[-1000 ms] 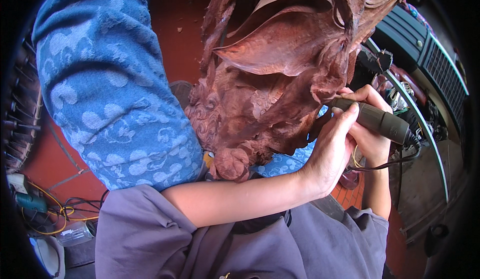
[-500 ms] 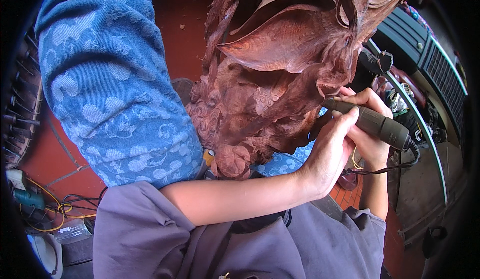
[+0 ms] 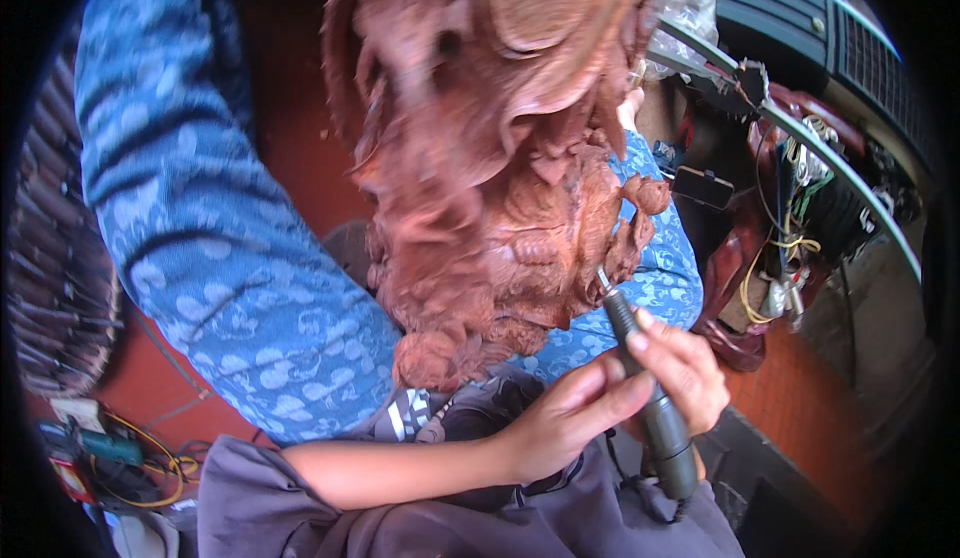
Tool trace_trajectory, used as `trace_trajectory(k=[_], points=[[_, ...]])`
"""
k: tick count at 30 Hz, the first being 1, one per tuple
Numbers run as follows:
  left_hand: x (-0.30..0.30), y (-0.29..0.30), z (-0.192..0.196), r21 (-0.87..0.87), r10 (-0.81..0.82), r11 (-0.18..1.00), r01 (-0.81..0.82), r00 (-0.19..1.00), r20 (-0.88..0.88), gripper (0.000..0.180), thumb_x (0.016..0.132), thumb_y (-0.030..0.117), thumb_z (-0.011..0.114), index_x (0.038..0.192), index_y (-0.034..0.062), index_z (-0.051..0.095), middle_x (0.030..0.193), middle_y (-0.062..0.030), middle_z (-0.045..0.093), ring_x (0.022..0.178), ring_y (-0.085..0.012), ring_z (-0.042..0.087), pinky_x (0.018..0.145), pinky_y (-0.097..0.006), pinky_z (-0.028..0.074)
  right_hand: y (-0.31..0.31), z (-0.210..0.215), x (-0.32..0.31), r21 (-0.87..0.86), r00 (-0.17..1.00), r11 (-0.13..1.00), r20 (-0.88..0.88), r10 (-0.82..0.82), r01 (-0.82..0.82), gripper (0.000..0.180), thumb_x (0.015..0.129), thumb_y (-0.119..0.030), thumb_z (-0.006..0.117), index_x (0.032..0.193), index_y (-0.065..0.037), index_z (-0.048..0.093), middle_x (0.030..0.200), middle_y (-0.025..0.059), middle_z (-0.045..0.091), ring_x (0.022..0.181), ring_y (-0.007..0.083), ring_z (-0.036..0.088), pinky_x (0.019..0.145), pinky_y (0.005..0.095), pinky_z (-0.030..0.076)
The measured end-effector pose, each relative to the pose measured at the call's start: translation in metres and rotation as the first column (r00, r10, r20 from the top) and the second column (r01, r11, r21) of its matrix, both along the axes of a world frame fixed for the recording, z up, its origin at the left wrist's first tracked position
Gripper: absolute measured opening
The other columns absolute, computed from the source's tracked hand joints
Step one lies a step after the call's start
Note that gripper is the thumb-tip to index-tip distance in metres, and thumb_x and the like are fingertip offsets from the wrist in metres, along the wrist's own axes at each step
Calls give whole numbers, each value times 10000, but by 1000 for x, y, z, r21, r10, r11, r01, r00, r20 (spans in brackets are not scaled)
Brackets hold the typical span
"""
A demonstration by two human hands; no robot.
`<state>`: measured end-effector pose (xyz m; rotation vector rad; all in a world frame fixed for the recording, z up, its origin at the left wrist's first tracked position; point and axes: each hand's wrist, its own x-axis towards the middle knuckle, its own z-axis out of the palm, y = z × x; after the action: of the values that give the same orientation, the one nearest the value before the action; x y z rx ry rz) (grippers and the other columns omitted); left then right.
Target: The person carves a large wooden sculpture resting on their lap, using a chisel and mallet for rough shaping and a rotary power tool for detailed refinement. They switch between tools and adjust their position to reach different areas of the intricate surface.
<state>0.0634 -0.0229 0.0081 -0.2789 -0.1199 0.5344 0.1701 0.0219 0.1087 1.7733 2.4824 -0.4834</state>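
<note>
A: What are the hands doing?

B: Both are wrapping round the grinder (image 3: pixel 648 388), a dark pen-shaped rotary tool. The left hand (image 3: pixel 565 418) is coming across from the left, its forearm lying over grey cloth (image 3: pixel 300 518), and its fingers are closing on the middle of the tool's body. The right hand (image 3: pixel 685 373) is gripping the same body from the other side, fingers curling over it just above the left thumb.

A: So neither hand is hanging loose?

B: No, both are clenching on the grinder.

A: And where is the tool pointing?

B: It is tilting up and to the left. Its thin metal bit is touching, or all but touching, the lower right edge of the carving (image 3: pixel 500 178); I cannot tell which. Its cord end is hanging below the hands.

A: The carving?

B: A big reddish-brown wooden piece, thick with curls and folds, filling the upper middle of the view. It is resting against the person's legs, which are showing in blue patterned trousers (image 3: pixel 210 248) to its left and behind its lower right.

A: Anything else about?

B: Black casings with wires (image 3: pixel 770 258) are sitting at the right, near the hands. A small tool with yellow cable (image 3: pixel 110 453) is lying at the lower left on the red floor (image 3: pixel 300 148), well apart from the hands.
</note>
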Motion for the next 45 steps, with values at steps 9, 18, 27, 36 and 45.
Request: trace_trajectory(k=[9, 18, 27, 36, 45], points=[[-9, -13, -14, 134, -76, 986, 103, 978, -192, 350, 1008, 364, 409, 1088, 34, 496, 951, 12, 507, 858, -64, 452, 795, -210, 377, -53, -37, 6, 183, 945, 944, -231, -230, 275, 269, 751, -116, 726, 1001, -21, 693, 994, 184, 665, 817, 280, 699, 664, 295, 565], [-16, -16, -22, 420, -61, 888, 188, 953, -298, 452, 986, 372, 438, 1227, -9, 464, 1140, -67, 526, 1070, -140, 509, 930, -300, 407, -72, -48, 11, 240, 920, 919, -317, -231, 313, 267, 754, -97, 734, 1001, -24, 662, 989, 140, 606, 902, 308, 668, 744, 373, 586], [-4, -41, -16, 37, -38, 998, 51, 959, -282, 323, 1006, 331, 422, 1091, 29, 499, 991, -14, 532, 919, -63, 503, 807, -243, 423, -57, -56, 13, 204, 939, 952, -305, -161, 229, 233, 749, -102, 693, 973, -40, 674, 955, 112, 644, 1037, 400, 617, 953, 591, 421], [-1, -24, -18, -149, -31, 989, 1, 979, -200, 320, 1015, 264, 400, 1215, 15, 426, 1047, -29, 551, 987, -81, 542, 852, -269, 447, -53, -69, 10, 226, 943, 947, -291, -160, 230, 260, 734, -96, 689, 976, -2, 704, 935, 141, 634, 1035, 389, 621, 960, 555, 434], [1, -32, -25, -166, -57, 986, 21, 975, -216, 256, 1004, 269, 440, 1124, 44, 450, 1031, -9, 507, 966, -45, 490, 824, -242, 422, -61, -76, 13, 242, 956, 948, -259, -141, 205, 273, 732, -59, 701, 1003, -22, 701, 1007, 128, 594, 1078, 393, 595, 1001, 589, 380]])
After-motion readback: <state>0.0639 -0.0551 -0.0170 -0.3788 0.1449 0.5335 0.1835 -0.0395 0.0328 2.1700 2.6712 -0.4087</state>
